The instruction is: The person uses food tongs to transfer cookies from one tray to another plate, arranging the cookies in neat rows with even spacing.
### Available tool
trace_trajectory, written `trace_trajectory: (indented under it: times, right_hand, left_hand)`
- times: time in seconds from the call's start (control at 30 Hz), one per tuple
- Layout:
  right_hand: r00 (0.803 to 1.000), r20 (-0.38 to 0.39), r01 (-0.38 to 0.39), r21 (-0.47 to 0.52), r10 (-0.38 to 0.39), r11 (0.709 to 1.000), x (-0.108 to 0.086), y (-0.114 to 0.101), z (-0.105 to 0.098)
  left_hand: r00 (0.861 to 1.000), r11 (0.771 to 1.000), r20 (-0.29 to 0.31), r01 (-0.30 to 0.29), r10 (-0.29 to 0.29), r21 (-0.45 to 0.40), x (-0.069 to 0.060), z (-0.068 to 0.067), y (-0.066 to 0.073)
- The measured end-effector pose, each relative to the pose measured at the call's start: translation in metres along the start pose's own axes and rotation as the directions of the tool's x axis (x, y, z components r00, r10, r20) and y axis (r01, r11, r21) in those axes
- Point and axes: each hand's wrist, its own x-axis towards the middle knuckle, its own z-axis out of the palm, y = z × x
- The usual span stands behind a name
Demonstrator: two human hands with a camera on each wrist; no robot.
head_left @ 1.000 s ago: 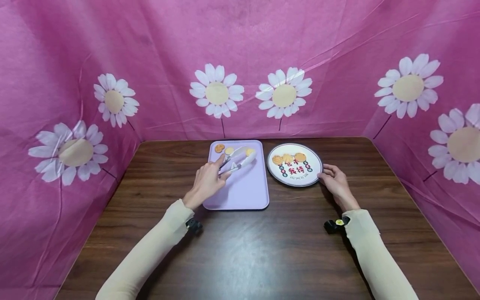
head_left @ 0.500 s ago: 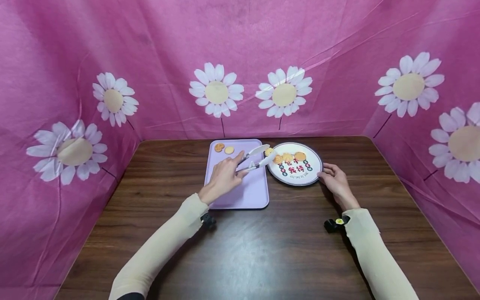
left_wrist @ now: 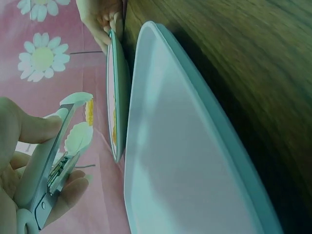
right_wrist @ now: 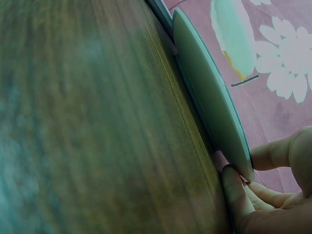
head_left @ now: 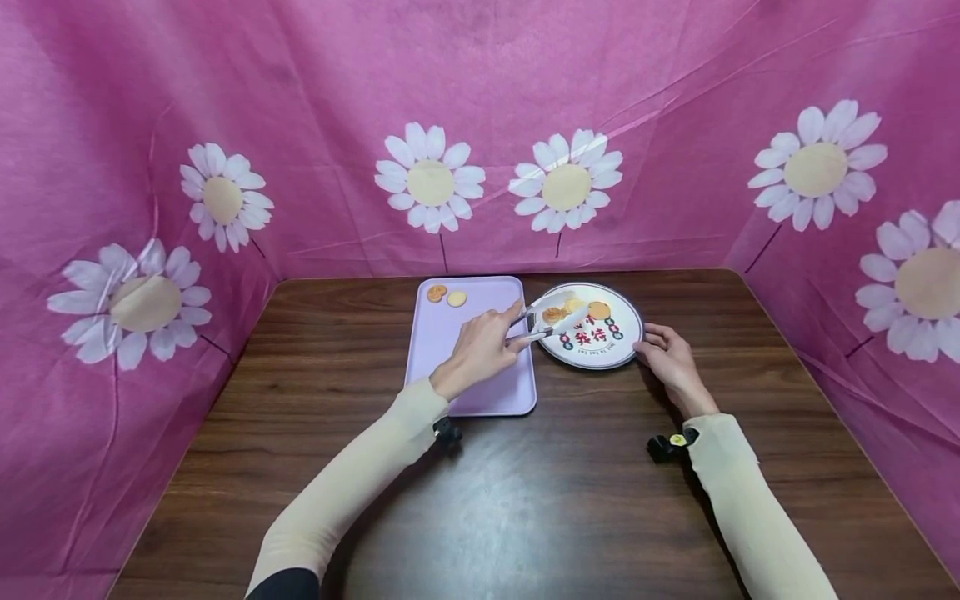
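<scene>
In the head view my left hand [head_left: 483, 346] grips a pair of food tongs [head_left: 536, 335], whose white tips hang over the round plate [head_left: 625, 354]. A yellow cookie [left_wrist: 89, 112] is between the tips in the left wrist view. On the plate lie a swirled cookie [head_left: 553, 316] and a round cookie [head_left: 599, 310]; the tongs partly hide what lies between them. My right hand [head_left: 675, 367] pinches the plate's right rim, thumb on one side and fingers underneath in the right wrist view.
A lilac tray [head_left: 495, 404] lies left of the plate, under my left hand. A brown cookie [head_left: 437, 292] and a pale round cookie [head_left: 456, 297] sit at its far left corner. Behind the wooden table [head_left: 525, 500] hangs a pink cloth [head_left: 480, 67] with daisies.
The left hand has moved right with the tongs, carrying a yellow cookie from the tray to above the plate. The right hand has stayed on the plate's rim.
</scene>
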Motion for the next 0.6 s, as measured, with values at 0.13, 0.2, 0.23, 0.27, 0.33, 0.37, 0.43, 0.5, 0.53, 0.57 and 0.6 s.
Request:
trace_trajectory:
  times: [0.13, 0.2, 0.23, 0.27, 0.33, 0.37, 0.43, 0.5, 0.53, 0.57, 0.6]
  right_hand:
    - [1.000, -0.005, 0.010, 0.013, -0.009, 1.000, 0.000, 0.001, -0.001]
    - [1.000, -0.006, 0.022, 0.029, -0.022, 0.999, 0.000, 0.001, -0.001]
    - [1.000, -0.007, 0.026, 0.035, -0.026, 0.999, 0.000, 0.001, -0.001]
    - [1.000, -0.007, 0.030, 0.041, -0.030, 0.999, -0.001, 0.001, -0.001]
    - [0.999, -0.007, 0.038, 0.055, -0.038, 0.998, -0.001, 0.001, 0.000]
    - [0.999, -0.008, 0.039, 0.061, -0.038, 0.997, -0.001, 0.002, 0.000]
    - [0.999, -0.011, 0.039, 0.059, -0.039, 0.997, -0.001, 0.003, 0.000]
    - [0.999, -0.016, 0.039, 0.060, -0.038, 0.997, -0.001, 0.004, 0.000]
    - [0.999, -0.017, 0.039, 0.061, -0.038, 0.997, -0.001, 0.004, 0.000]
    - [0.999, -0.016, 0.039, 0.069, -0.038, 0.997, -0.001, 0.004, 0.000]
    - [0.999, -0.016, 0.039, 0.075, -0.038, 0.996, -0.001, 0.004, 0.000]
  left_hand:
    - [1.000, 1.000, 0.028, -0.007, 0.007, -0.002, 0.007, 0.006, 0.008]
    - [0.999, 1.000, 0.042, -0.013, 0.013, -0.003, 0.010, 0.010, 0.011]
    - [0.999, 1.000, 0.051, -0.015, 0.015, -0.005, 0.012, 0.011, 0.013]
    - [0.998, 1.000, 0.059, -0.017, 0.017, -0.004, 0.013, 0.013, 0.015]
    - [0.997, 1.000, 0.074, -0.018, 0.018, 0.005, 0.015, 0.016, 0.018]
    - [0.997, 1.000, 0.079, -0.020, 0.020, 0.007, 0.015, 0.017, 0.019]
    - [0.996, 1.000, 0.088, -0.021, 0.021, 0.004, 0.018, 0.020, 0.023]
    - [0.995, 1.000, 0.093, -0.026, 0.026, 0.005, 0.020, 0.022, 0.026]
    - [0.995, 1.000, 0.099, -0.029, 0.028, 0.007, 0.021, 0.024, 0.027]
    - [0.994, 0.999, 0.104, -0.031, 0.030, 0.008, 0.022, 0.025, 0.029]
    - [0.993, 0.999, 0.109, -0.035, 0.034, 0.007, 0.024, 0.027, 0.030]
